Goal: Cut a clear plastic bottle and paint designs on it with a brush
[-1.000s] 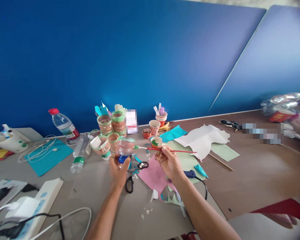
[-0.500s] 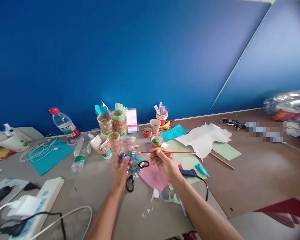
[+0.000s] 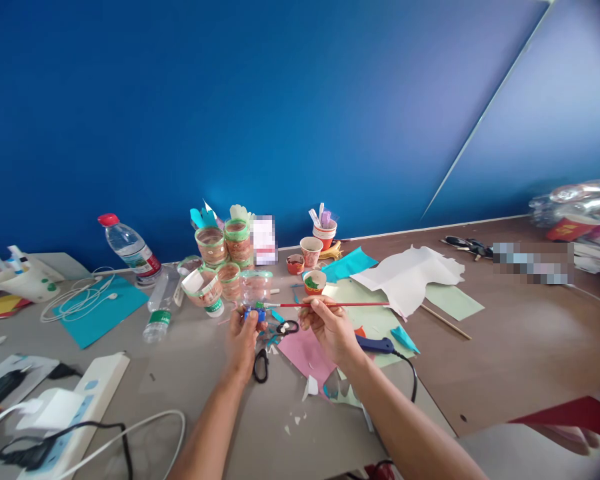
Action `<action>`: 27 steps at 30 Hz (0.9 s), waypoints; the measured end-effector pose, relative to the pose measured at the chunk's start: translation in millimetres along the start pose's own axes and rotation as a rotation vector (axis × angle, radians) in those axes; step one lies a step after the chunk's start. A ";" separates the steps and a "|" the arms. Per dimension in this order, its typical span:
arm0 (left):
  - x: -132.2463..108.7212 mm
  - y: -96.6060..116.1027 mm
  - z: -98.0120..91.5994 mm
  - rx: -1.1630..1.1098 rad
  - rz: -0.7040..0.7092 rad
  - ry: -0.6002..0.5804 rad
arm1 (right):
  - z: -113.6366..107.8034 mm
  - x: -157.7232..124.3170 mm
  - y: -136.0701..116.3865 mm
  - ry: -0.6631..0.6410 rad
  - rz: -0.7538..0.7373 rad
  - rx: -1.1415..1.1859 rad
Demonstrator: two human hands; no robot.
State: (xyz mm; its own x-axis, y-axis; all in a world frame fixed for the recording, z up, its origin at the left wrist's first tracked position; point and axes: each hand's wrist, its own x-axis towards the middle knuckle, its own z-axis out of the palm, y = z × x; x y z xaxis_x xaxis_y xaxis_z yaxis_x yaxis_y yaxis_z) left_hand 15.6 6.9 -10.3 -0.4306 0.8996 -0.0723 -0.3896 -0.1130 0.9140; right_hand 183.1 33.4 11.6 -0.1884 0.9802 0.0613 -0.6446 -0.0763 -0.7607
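Note:
My left hand (image 3: 243, 333) pinches a small blue piece (image 3: 255, 314), with green showing on its upper side; its exact kind is too small to tell. A thin paintbrush (image 3: 350, 305) with a red handle lies level in the closed fingers of my right hand (image 3: 327, 327). Its bristles point left and meet the green part of the blue piece, or come very near it. Just behind my left hand is a clear plastic cup (image 3: 256, 285) with a green rim. Beyond my right hand stands a small paper cup of green paint (image 3: 315, 283).
Painted cups (image 3: 210, 247) are stacked at the back left, near clear bottles (image 3: 130, 250). Black-handled scissors (image 3: 261, 366), pink paper (image 3: 307, 353) and a blue-handled corded tool (image 3: 375, 344) lie around my hands. White paper (image 3: 407, 277) is further right; a power strip (image 3: 87, 393) is front left.
The blue piece has turned slightly in my left fingers. Both hands and the paintbrush are almost where they were, and the view has shifted very little.

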 end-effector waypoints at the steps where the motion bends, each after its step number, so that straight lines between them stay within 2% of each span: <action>1: -0.3 0.0 -0.1 0.006 0.000 -0.002 | 0.4 0.0 0.3 0.003 -0.001 0.000; 14: -1.1 -3.8 -0.4 0.038 -0.015 -0.004 | -4.0 1.5 7.2 0.024 0.011 -0.017; 22: -2.0 -2.7 0.5 -0.049 -0.052 -0.009 | -3.6 2.1 6.9 0.040 -0.003 -0.017; 27: -2.3 -1.2 0.8 -0.116 -0.077 -0.059 | -3.4 2.2 4.7 0.033 -0.017 -0.017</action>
State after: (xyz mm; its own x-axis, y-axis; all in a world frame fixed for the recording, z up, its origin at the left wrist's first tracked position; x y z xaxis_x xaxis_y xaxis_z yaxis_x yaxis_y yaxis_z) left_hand 17.7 5.2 -10.9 -0.3488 0.9303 -0.1134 -0.5123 -0.0879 0.8543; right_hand 182.2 35.9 6.0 -0.1529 0.9868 0.0537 -0.6350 -0.0565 -0.7705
